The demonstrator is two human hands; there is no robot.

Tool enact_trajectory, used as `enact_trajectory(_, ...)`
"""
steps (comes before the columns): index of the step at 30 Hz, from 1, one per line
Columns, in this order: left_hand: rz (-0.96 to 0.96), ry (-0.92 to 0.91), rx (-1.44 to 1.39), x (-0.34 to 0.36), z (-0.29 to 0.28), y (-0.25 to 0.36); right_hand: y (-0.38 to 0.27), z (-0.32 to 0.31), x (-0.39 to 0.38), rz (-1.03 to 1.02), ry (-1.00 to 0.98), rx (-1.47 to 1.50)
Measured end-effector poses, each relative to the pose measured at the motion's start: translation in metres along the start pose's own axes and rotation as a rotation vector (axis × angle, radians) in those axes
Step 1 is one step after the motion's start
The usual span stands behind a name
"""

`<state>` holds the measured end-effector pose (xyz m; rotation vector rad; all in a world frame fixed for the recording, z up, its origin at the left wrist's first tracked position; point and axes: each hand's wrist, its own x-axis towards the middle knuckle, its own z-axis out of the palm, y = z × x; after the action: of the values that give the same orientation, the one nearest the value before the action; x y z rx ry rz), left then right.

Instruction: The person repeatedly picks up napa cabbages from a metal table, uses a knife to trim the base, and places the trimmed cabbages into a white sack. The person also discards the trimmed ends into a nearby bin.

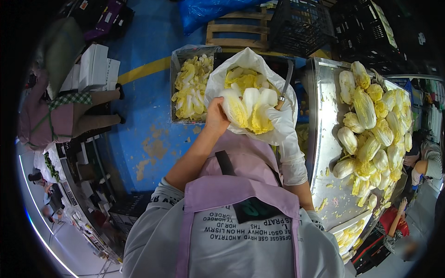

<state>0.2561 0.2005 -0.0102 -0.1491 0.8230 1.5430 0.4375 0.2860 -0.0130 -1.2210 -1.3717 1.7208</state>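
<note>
Pressing in from either side, the bare left hand and gloved right hand pinch split cabbage above a white bag, probably so loose leaves fall inside. Rightward, a steel table bears whole cabbages; leftward stands a leaf-filled box. The right hand also grips a knife, its blade obstructing the bag's right rim.

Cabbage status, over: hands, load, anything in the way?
Left hand, bare, on cabbage. Right hand, gloved, holding knife, against cabbage. Cabbage above open white bag. Possible obstruction: knife blade over bag's right side.
</note>
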Motion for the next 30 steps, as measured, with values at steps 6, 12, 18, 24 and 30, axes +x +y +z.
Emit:
enact_trajectory(6,0.014,-0.037,0.0,0.003,-0.013,0.007,-0.001,-0.01,0.002,-0.085,0.114,-0.46)
enact_trajectory(12,0.121,0.107,0.466,0.002,0.002,-0.018,-0.049,0.042,-0.03,0.15,-0.109,0.035)
enact_trajectory(18,0.016,-0.058,0.426,-0.004,0.01,-0.014,-0.027,0.041,-0.03,0.169,-0.13,0.158)
enact_trajectory(24,0.088,-0.184,0.636,-0.012,0.015,-0.014,0.001,0.035,-0.031,0.035,-0.091,0.126)
enact_trajectory(30,0.083,-0.209,0.673,-0.014,0.014,-0.014,-0.021,0.031,-0.03,0.214,-0.151,0.112)
